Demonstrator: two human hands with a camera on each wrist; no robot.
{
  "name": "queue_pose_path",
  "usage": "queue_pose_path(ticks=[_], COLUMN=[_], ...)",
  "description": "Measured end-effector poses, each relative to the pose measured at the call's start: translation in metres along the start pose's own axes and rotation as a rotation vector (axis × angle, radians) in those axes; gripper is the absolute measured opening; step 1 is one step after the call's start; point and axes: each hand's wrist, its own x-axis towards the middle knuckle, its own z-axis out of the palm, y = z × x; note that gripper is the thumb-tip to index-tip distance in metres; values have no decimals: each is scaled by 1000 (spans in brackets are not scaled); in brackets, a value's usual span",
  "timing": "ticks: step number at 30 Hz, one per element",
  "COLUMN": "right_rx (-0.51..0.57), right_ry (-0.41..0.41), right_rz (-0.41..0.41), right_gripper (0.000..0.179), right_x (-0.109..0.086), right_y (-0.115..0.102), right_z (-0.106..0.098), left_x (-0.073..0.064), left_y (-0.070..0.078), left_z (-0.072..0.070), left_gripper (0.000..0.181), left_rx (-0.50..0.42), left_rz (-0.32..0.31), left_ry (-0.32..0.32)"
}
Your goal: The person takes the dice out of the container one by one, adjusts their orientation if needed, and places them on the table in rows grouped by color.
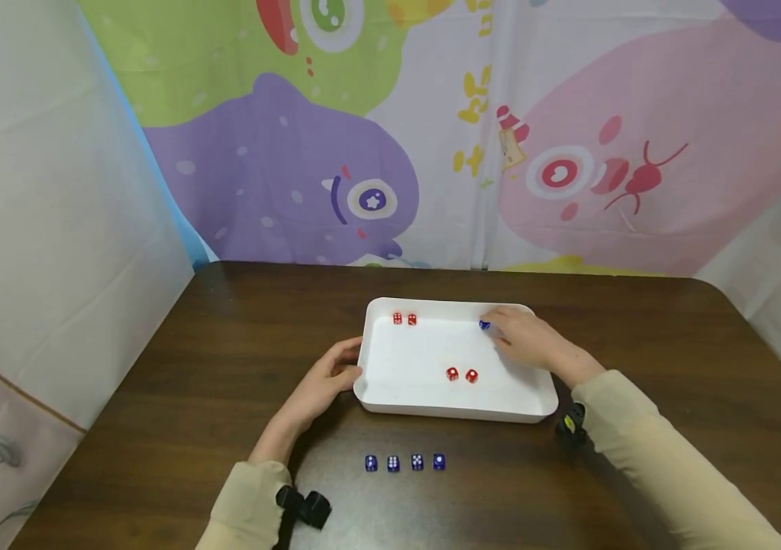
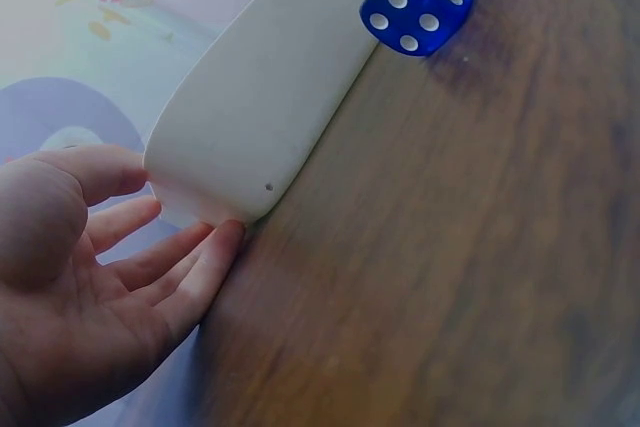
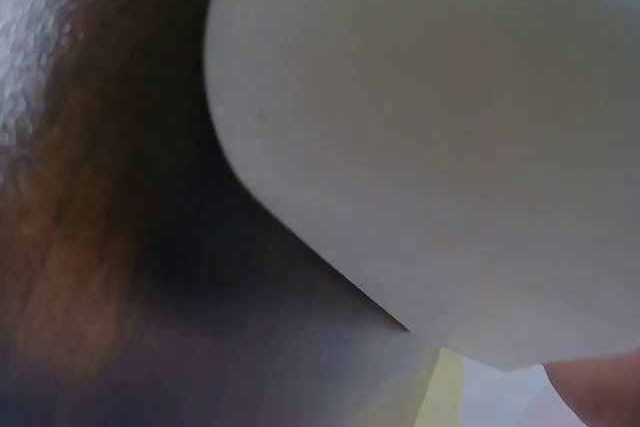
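Note:
A shallow white tray (image 1: pixel 407 389) sits on the table. My left hand (image 1: pixel 324 382) rests against its left end; in the left wrist view the thumb (image 2: pixel 105 172) is at the rim and the other fingertips touch the outer wall. Inside the tray's far right part, my right hand (image 1: pixel 527 336) holds a blue die (image 1: pixel 484 325) at its fingertips. One pair of red dice (image 1: pixel 398 318) lies near the far left corner, another pair of red dice (image 1: pixel 452 373) nearer the front. Several blue dice (image 1: pixel 393 463) form a row in front of the tray.
The dark wooden table (image 1: pixel 259 305) reaches back to a cartoon-printed curtain (image 1: pixel 335 168). Pale cloth (image 1: pixel 53 168) hangs along the left. In the right wrist view the tray wall (image 3: pixel 430 147) fills most of the picture, hiding the dice.

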Motion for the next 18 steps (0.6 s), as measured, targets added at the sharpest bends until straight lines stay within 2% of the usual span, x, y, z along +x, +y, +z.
queue_pose_path(ticks=[8,18], right_rx=[-31,-31], right_ry=[35,62], right_rz=[-29,-15], right_gripper=[35,20], right_x=[-1,-3], right_y=[-2,-3], right_z=[0,2], left_x=[0,0], left_y=[1,-1], left_z=[0,1], left_gripper=[48,47], left_rx=[6,5], left_rz=[0,2], left_ry=[5,6])
